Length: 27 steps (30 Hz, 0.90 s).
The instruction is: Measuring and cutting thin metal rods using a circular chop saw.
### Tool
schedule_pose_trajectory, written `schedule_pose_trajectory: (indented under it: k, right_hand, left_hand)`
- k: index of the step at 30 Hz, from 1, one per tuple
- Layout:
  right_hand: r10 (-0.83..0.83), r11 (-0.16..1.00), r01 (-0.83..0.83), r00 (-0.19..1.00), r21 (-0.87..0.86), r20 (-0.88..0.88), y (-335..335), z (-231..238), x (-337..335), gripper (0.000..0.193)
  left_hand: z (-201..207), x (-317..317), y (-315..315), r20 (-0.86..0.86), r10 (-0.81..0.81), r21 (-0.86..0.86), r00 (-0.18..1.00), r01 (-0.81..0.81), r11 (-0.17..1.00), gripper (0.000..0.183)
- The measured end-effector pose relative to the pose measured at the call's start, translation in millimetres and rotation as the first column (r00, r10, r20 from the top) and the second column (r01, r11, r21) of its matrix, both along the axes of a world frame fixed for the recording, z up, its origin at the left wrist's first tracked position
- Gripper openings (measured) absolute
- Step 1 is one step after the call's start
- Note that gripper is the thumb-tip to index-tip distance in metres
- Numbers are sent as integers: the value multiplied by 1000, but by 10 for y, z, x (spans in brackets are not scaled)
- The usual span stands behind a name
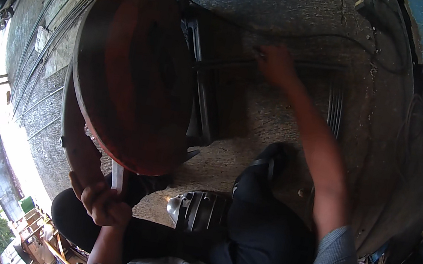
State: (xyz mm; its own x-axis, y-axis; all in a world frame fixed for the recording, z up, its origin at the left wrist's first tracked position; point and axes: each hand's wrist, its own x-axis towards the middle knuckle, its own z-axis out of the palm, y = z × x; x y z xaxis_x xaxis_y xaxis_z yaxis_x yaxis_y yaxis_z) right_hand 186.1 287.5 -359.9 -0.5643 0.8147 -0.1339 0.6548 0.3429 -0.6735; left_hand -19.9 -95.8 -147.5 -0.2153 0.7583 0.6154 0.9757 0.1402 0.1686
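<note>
A large round reddish-brown disc (137,76) stands tilted on its edge before me, with a dark metal frame (199,86) along its right side. Around its lower left runs a curved flat strip (77,138). My left hand (103,203) is closed around the strip's lower end, beside a short pale piece (117,175). My right hand (277,65) reaches out to the right of the frame, its fingers closed. A small dark bit shows at the fingertips, too dim to name. A dark bar (232,68) extends from the frame toward this hand.
A ribbed silver metal part (199,210) lies on the concrete floor between my legs. Several thin rods (334,110) lie under my right forearm. A black cable (337,37) loops across the far floor. Long thin bars (73,10) lie at the far left.
</note>
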Motion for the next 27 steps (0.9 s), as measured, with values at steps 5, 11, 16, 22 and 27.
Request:
schedule_pose_trajectory:
  k: [5, 11, 16, 22, 27]
  right_hand:
    - [495, 858, -355, 765, -371, 413, 560, -518, -156, 35]
    - [531, 848, -422, 671, -322, 518, 636, -120, -345, 29]
    - [249, 937, -346, 768, 56, 590, 749, -159, -237, 23]
    - [149, 934, -298, 824, 195, 546, 581, 280, -244, 20]
    - [282, 840, -513, 689, 175, 667, 72, 819, -210, 18]
  left_hand:
    - [-32, 36, 125, -21, -69, 0, 997, 69, 998, 24]
    - [22, 32, 64, -7, -21, -53, 1000, 21, 998, 20]
    - [-37, 10, 60, 24, -48, 29, 999, 47, 998, 17]
    - [-3, 38, 82, 133, -4, 30, 991, 0, 1000, 17]
    - [94, 31, 224, 93, -55, 59, 994, 50, 997, 13]
